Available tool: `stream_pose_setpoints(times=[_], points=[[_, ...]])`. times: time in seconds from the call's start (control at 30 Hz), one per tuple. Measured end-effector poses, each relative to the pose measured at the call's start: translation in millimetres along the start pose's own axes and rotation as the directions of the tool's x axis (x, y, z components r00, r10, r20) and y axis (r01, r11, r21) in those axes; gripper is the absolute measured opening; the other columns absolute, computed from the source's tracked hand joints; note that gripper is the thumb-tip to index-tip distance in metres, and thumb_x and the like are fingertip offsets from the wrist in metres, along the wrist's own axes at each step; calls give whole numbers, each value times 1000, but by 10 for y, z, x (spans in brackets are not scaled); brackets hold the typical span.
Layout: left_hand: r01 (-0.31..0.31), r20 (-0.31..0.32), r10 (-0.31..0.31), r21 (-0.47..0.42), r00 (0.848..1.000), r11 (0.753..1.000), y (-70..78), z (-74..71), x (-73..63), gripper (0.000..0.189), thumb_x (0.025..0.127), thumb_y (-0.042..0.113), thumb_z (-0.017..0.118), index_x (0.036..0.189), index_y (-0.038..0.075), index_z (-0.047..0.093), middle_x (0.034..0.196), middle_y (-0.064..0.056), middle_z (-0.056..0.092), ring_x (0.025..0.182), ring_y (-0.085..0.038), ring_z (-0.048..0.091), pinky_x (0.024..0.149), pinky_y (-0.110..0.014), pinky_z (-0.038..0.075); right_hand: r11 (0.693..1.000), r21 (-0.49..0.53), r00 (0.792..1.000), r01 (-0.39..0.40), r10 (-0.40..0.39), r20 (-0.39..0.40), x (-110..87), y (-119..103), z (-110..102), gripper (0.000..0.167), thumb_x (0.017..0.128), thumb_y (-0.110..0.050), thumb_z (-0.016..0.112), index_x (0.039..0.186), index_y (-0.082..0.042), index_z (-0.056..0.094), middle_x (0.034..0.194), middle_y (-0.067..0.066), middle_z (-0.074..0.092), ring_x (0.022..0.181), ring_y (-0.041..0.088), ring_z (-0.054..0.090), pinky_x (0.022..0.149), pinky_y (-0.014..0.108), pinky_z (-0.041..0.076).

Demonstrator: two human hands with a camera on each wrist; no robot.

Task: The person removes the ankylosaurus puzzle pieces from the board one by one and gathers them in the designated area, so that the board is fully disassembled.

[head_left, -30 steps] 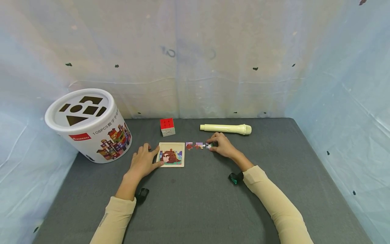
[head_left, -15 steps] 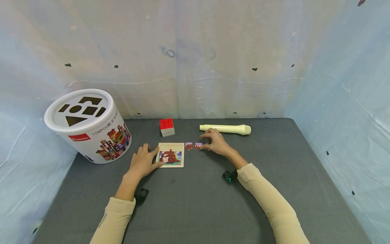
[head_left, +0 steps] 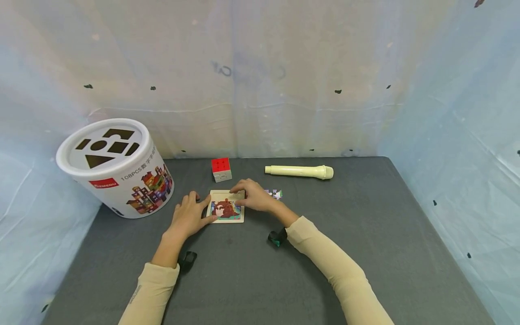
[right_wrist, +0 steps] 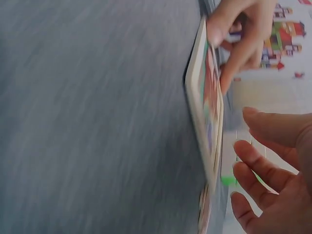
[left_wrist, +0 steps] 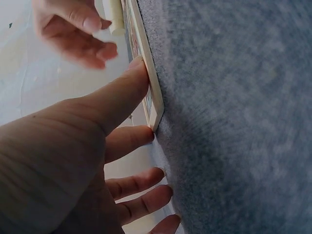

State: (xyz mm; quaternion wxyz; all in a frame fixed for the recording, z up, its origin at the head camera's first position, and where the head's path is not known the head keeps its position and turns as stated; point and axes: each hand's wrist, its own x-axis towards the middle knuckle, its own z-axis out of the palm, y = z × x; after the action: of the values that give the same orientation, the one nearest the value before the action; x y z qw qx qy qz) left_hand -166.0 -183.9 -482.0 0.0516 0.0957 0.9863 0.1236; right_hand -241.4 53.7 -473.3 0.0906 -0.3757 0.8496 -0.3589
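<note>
A small wooden jigsaw puzzle [head_left: 225, 220] with a pale frame and a red-brown animal picture lies flat on the table. My left hand [head_left: 188, 216] holds its left side between thumb and index finger; the other fingers are spread beside it. Over the puzzle's right part hovers my right hand [head_left: 256, 196], thumb and fingers apart, and both wrist views show nothing between them. Loose jigsaw pieces [head_left: 275, 194] lie right of the frame, some hidden behind the right hand. In the right wrist view the puzzle [right_wrist: 195, 80] is seen edge-on.
Behind the puzzle stands a red-topped puzzle cube [head_left: 221, 169]. A pale yellow toy microphone [head_left: 298, 171] lies at the back. On the left is a large white tub [head_left: 134, 180] with shaped holes in its lid. Pale sheeting [head_left: 308, 90] hangs round the grey table [head_left: 243, 280].
My right hand has moved left, from the rightmost loose piece, across the row, to above the puzzle's right part. My left hand stays on the frame.
</note>
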Motion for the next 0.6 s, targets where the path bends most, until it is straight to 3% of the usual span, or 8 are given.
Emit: stream_pose_setpoints(times=[0.23,0.43,0.6], points=[[-9,-3,9,-2,1000,1000,-10,14,0,75,91,48,70,150,10,46,126,-24,41,107,-39,43,80,-54,39,999,35,997,-7,5,83,169,-199,199,38,90,-4,74,126,2,65,115,13,65,107,27,57,90,32,47],[-17,-12,17,-4,1000,1000,-18,9,-3,74,91,48,70,149,9,46,126,-24,41,107,-40,43,78,-54,38,1000,24,996,-19,16,86,233,-255,330,39,89,-2,73,127,2,64,112,15,63,92,22,62,77,22,47],[-23,-16,23,-5,1000,1000,-10,-3,-4,74,91,47,71,149,9,47,125,-24,41,107,-40,43,77,-54,38,999,31,997,-23,21,80,239,-270,380,41,88,-2,75,126,3,64,110,16,61,85,18,59,73,21,46]])
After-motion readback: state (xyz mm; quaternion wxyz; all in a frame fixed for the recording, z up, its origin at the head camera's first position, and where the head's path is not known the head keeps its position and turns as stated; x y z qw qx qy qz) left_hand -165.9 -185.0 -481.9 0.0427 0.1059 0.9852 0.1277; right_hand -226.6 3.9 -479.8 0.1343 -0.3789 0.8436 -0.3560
